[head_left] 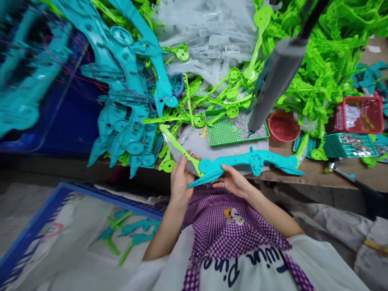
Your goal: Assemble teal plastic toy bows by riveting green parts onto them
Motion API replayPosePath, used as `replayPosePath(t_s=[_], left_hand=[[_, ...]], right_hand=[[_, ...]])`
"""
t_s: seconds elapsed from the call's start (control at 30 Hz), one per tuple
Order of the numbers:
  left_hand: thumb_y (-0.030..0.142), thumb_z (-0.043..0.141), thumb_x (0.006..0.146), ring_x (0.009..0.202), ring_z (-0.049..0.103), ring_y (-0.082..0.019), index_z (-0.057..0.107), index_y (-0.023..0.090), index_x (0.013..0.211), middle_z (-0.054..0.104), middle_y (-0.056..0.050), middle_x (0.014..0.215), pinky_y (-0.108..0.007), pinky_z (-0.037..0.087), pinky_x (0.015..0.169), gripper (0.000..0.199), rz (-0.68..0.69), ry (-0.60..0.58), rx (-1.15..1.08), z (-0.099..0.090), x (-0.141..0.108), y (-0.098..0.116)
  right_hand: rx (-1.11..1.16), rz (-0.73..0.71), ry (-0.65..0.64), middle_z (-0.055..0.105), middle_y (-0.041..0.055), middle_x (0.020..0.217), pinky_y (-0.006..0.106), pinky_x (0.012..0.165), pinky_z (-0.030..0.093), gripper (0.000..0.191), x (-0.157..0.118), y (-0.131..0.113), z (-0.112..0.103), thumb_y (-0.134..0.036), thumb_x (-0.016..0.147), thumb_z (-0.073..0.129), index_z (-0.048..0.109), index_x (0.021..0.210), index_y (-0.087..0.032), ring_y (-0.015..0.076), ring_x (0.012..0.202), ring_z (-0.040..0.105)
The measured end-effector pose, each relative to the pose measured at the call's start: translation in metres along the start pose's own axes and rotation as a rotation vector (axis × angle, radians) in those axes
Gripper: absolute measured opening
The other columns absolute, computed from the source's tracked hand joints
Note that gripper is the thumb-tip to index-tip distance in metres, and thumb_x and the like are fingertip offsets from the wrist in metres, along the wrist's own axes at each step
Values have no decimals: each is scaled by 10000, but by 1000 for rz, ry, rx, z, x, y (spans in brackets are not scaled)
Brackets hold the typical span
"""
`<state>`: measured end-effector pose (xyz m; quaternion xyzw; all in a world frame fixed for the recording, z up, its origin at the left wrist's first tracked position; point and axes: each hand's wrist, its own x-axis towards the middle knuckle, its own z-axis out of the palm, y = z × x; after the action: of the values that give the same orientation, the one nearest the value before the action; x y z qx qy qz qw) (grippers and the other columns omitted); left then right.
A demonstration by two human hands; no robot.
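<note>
A long turquoise bow-shaped plastic part (233, 163) lies across both hands at the table's front edge. Its left end meets a lime-green plastic arm (178, 148), with a clear piece beside that arm. My left hand (182, 176) is closed around this joint, its fingers partly behind the green arm. My right hand (233, 182) grips the turquoise part left of its middle, thumb on top and fingers beneath. A second green arm (301, 149) shows at the part's right end. Just beyond, the grey electric screwdriver (274, 83) hangs tip-down over a green tray (212, 143) of small screws.
Turquoise parts (127, 133) with red strings are stacked left. Lime-green arms (327, 60) and translucent pieces (209, 32) heap up behind. To the right are a red bowl (283, 127), a red basket (363, 129) and a hammer (345, 173). A blue crate (39, 218) stands below left.
</note>
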<state>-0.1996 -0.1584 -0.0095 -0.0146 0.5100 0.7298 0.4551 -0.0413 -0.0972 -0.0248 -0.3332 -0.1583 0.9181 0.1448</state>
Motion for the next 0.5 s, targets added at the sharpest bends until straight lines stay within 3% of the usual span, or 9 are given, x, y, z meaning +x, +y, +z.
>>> replayPosePath(t_s=[0.17, 0.33, 0.5], left_hand=[[464, 754, 730, 954, 695, -231, 655, 200, 1025, 710, -40, 895, -388, 539, 913, 409, 37, -33, 72, 1, 0, 7], [429, 773, 717, 946, 710, -288, 656, 177, 1060, 725, -72, 883, -432, 565, 863, 441, -5, -153, 191, 5, -3, 27], [319, 758, 756, 969, 695, -306, 676, 154, 975, 705, -77, 812, -420, 569, 849, 287, -26, -222, 234, 21, -11, 39]], right_hand=[[13, 28, -21, 752, 62, 896, 321, 757, 626, 254, 1, -3, 6, -373, 867, 642, 625, 994, -154, 166, 782, 730], [-112, -54, -43, 745, 55, 811, 348, 753, 619, 256, -2, -5, 2, -380, 744, 722, 642, 855, -164, 196, 799, 708], [-210, -69, -36, 750, 66, 815, 455, 863, 576, 311, -17, -7, -4, -475, 637, 704, 630, 759, -198, 275, 981, 688]])
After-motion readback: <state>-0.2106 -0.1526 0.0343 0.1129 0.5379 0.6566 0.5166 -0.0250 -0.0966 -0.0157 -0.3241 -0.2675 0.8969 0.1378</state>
